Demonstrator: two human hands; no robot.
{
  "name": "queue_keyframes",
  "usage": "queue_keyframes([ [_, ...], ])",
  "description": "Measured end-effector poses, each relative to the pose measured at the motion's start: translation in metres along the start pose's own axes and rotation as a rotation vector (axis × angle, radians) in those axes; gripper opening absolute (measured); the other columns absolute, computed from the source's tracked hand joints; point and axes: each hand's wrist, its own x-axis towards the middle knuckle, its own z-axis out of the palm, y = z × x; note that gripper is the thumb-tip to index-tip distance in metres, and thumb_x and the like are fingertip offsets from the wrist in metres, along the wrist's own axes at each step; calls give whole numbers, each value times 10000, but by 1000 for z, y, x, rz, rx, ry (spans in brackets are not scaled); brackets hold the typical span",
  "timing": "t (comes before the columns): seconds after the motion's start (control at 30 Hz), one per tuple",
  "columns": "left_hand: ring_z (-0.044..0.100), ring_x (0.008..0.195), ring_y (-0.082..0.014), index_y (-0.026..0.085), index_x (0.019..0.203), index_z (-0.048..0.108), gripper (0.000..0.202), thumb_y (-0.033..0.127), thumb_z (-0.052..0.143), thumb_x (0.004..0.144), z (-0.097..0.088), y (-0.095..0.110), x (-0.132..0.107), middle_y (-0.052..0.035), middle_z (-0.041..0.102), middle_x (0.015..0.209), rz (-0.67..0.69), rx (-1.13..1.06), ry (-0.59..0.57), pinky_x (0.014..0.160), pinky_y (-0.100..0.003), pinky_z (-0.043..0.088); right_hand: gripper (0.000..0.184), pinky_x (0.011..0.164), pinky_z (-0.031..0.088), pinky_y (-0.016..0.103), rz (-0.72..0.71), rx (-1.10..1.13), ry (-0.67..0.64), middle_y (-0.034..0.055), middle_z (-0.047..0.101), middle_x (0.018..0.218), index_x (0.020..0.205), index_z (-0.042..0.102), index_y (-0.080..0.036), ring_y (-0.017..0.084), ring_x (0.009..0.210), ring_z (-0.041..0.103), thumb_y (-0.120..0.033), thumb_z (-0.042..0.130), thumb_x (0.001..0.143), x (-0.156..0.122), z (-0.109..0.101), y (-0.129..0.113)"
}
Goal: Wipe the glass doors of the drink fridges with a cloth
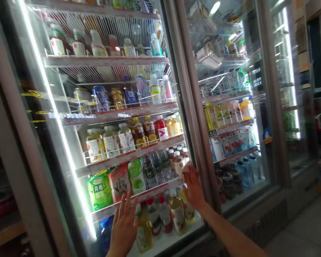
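My left hand is raised in front of the glass door of a lit drinks cooler, fingers spread and nothing in it. Behind it lie the lower shelves. Higher up and to the right, my right hand is at the same door, close to its metal frame. Its fingers press a pale, crumpled cloth against the glass; most of the cloth is hidden under the hand. Just behind the pane near it stand small white-capped bottles.
Inside the cooler, shelves carry bottles, cans and drink pouches. To the right is a second glass door with more drinks and reflections. Grey floor shows at the lower right, and a wooden shelf at the lower left.
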Motion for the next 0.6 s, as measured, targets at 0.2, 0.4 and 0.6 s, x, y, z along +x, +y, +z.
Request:
queue_keyframes([
  [0.2, 182, 1394, -261, 186, 1253, 526, 497, 125, 449, 765, -2, 0, 0, -104, 352, 1455, -27, 7, -27, 1057, -456, 336, 594, 1066, 260, 534, 69, 89, 61, 161, 167, 1509, 1440, 204, -141, 285, 1398, 125, -222, 383, 880, 28, 4, -23],
  [0.4, 209, 1388, -251, 191, 1267, 508, 504, 134, 429, 772, -1, -1, -2, -92, 391, 1433, -43, 21, -23, 1077, -474, 295, 539, 1087, 223, 541, -177, 197, -37, 137, 252, 1487, 1370, 361, -139, 277, 1402, 99, -228, 435, 843, 54, 0, -56],
  [0.6, 216, 1385, -261, 199, 1403, 295, 585, 193, 410, 830, -4, -16, 3, -115, 331, 1464, -67, -69, 27, 1082, -501, 265, 501, 1094, 204, 540, 37, 111, 84, 198, 211, 1486, 1346, 375, -64, 276, 1404, 89, -218, 383, 870, 77, -6, -42],
])
